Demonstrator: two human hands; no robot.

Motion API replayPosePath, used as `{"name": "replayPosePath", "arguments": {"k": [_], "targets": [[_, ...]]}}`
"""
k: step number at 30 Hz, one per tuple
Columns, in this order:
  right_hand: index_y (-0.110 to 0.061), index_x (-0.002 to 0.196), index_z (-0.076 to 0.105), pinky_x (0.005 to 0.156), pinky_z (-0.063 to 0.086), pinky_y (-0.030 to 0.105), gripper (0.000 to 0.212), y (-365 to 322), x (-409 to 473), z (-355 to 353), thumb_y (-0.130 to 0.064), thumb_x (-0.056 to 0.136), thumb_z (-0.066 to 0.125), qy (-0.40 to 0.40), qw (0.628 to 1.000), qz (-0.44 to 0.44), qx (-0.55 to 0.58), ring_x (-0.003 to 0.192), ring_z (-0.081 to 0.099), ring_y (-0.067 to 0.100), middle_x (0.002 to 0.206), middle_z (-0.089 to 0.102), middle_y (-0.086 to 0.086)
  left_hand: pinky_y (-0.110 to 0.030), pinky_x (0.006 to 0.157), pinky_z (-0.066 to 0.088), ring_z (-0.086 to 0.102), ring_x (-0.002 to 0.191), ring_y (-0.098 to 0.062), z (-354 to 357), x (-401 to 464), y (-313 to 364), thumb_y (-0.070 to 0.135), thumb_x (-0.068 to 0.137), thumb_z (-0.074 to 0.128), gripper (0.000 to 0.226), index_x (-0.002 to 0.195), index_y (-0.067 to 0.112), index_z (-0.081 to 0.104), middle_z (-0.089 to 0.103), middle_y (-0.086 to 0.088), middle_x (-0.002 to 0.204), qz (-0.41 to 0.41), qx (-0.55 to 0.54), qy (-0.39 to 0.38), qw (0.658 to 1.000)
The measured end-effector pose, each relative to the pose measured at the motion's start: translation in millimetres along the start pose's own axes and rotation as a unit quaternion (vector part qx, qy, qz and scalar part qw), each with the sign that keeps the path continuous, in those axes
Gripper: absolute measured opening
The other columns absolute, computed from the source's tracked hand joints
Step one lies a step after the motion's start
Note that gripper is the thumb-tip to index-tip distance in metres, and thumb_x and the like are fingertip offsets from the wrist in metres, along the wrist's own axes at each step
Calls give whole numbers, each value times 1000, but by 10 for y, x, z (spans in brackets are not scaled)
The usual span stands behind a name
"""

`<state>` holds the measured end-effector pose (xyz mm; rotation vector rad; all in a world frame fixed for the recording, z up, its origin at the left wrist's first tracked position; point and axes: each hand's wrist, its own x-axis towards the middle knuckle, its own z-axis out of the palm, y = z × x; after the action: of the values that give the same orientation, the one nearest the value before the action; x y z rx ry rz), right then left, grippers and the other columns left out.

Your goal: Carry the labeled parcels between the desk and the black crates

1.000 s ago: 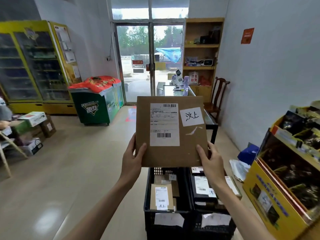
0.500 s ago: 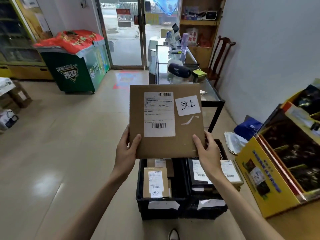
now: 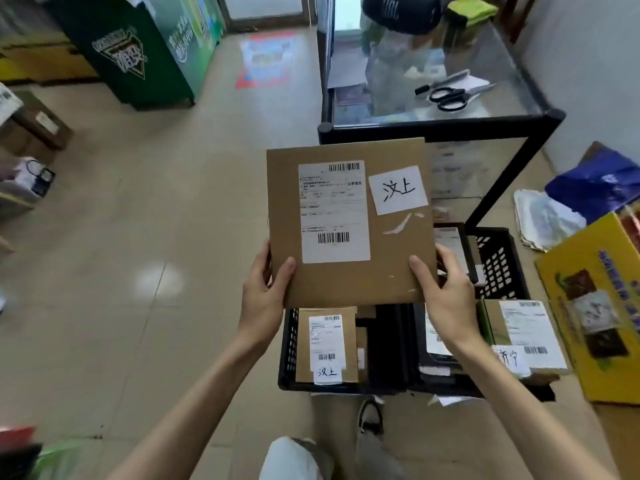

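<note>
A flat brown cardboard parcel [image 3: 349, 223] with a white shipping label and a handwritten white tag hangs in the air above the black plastic crates [image 3: 498, 261]. The left hand [image 3: 265, 299] and right hand [image 3: 446, 292] grip its lower corners, thumbs on its face, fingers curled behind. Below the fingers, smaller labelled parcels [image 3: 327, 344] lie in the crates. Beyond them stands the glass-topped bench [image 3: 440, 124].

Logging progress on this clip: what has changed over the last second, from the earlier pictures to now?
The view has tipped down and come closer to the crates; the door and shelf have left the view, and the desk edge and scissors now show. The parcel now hangs over the crates. Unchanged: left hand and right hand hold its lower corners, label facing up; nothing let go.
</note>
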<state>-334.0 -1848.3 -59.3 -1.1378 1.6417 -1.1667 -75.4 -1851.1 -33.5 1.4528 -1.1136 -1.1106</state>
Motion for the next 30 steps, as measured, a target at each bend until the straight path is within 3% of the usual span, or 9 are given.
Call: {"name": "replayPosePath", "arguments": {"k": [6,11,16,21,23,25,26,28,30], "targets": [[-16,143,50,97,54,27,53,720,545,268,-40,96,62,-6,999,44,-23,113,62,5,125,65,-6,-11,89,50,63,118,3,241,560,-831,16,104,55,44,147,20,46,65,13,131,-49,0,-7,999],[-14,140,51,79,49,6,49,1354,869,572,-35,97,62,-5,994,97,-43,103,61,-8,123,65,-5,-17,96,52,61,122,-2,319,1003,-1533,17,105,53,46,150,16,44,63,7,136,-72,23,-31,997],[-17,140,53,92,51,21,51,1863,1156,877,-38,95,65,8,989,134,-64,104,60,-5,122,64,-8,-32,112,45,55,133,-9,325,1426,-2171,18,106,52,49,153,14,40,58,3,145,-73,54,-54,994],[-19,139,53,79,49,7,48,2337,1297,1091,-35,96,64,3,984,165,-65,96,57,-17,109,61,-22,-37,117,40,49,138,-8,345,1600,-2742,20,107,51,51,156,16,36,53,5,150,-91,65,-56,992],[-18,140,53,86,50,11,48,2508,1305,1148,-35,96,65,3,983,174,-66,97,57,-17,110,63,-20,-23,111,43,50,132,5,361,1612,-2952,20,106,51,53,157,16,34,52,13,146,-109,65,-51,991],[-16,143,51,95,51,22,52,2646,1312,1203,-35,96,64,5,982,181,-62,102,57,-11,119,64,-11,-6,98,42,49,122,20,401,1616,-3095,17,106,51,53,156,17,33,49,25,138,-127,51,-47,989],[-16,144,50,97,51,25,54,2708,1313,1228,-35,96,64,5,981,184,-59,104,57,-9,121,63,-9,-4,96,41,50,120,21,415,1617,-3178,16,106,50,51,154,20,34,49,27,136,-133,48,-46,989],[-15,144,50,95,50,22,54,2814,1332,1280,-35,96,64,4,981,187,-57,104,57,-9,123,63,-7,-13,105,43,51,126,13,424,1642,-3312,20,106,51,48,152,27,37,53,22,139,-152,49,-47,986],[-15,144,50,91,49,16,53,2916,1352,1318,-34,96,64,5,980,190,-58,103,57,-10,122,63,-8,-32,117,39,47,137,0,419,1673,-3419,27,106,53,52,155,25,37,50,12,150,-159,59,-53,984]]}}
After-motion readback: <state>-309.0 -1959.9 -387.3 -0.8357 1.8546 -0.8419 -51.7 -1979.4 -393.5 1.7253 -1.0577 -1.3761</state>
